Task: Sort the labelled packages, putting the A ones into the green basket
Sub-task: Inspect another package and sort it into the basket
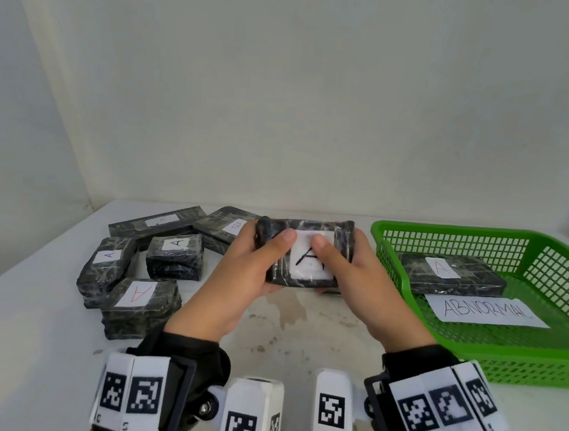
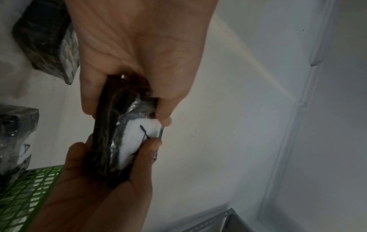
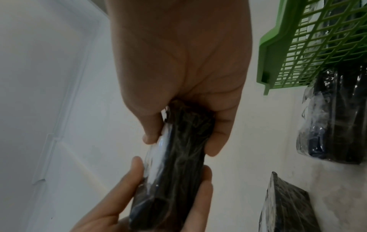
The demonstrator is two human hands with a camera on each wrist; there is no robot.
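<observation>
Both hands hold one dark marbled package [image 1: 303,255] above the table's middle, its white label with a black A facing me. My left hand [image 1: 264,249] grips its left end, thumb on top. My right hand [image 1: 340,254] grips the right end, thumb pressed on the label. The wrist views show the same package [image 2: 115,125] [image 3: 178,157] edge-on, fingers curled behind it. The green basket [image 1: 470,355] stands to the right; inside lie one package with a red A [image 1: 450,274] and a paper marked ABNORMAL [image 1: 484,310].
On the white table [image 1: 24,347] at left lies a pile of wrapped packages: A-labelled ones [image 1: 106,268] [image 1: 174,255] [image 1: 141,306], a long one [image 1: 158,225] and a B-labelled one [image 1: 223,227]. A wall rises right behind the table.
</observation>
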